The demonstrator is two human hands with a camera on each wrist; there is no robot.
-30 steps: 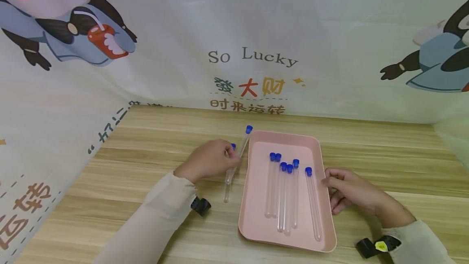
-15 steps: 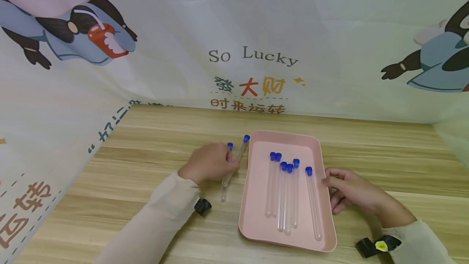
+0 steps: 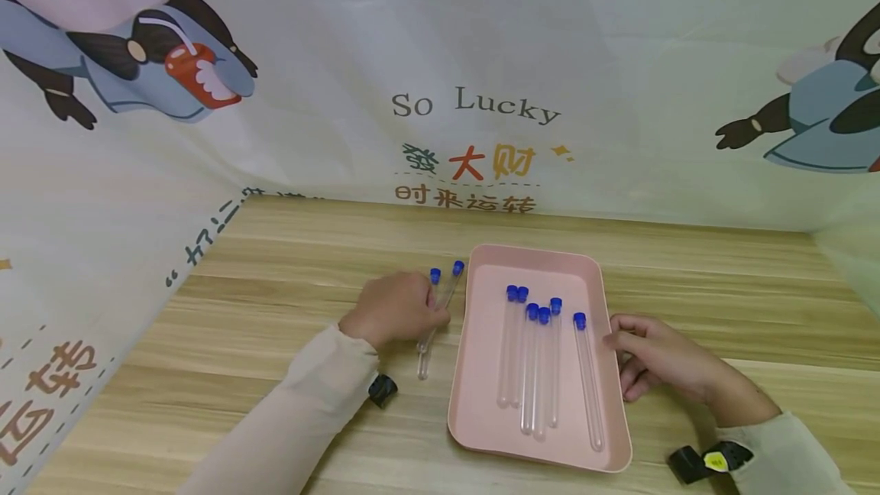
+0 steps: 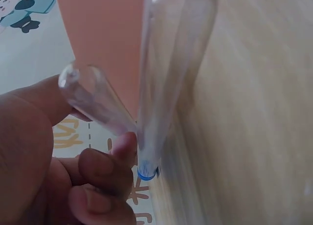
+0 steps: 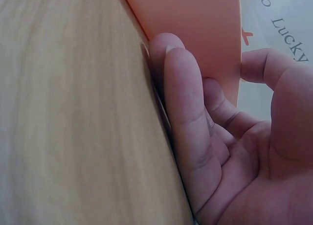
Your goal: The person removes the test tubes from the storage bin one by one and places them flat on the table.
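the left hand (image 3: 399,308) has thumb and fingers curled in a narrow pinch on a tilted tube (image 3: 449,294), just left of the pink tray (image 3: 481,365); whether it also grips the second tube (image 3: 422,367) alongside, i cannot tell. both look light, stiff and slick (glass or clear plastic, hard to say), so they probably roll easily and may crack; mid-barrel, below the blue cap (image 3: 457,268), seems the soundest hold. the right hand (image 3: 663,357) pinches the tray's right side, fingers bent against its outer wall. six more tubes (image 3: 541,384) lie inside, the raised left wall standing between them and the pair outside.
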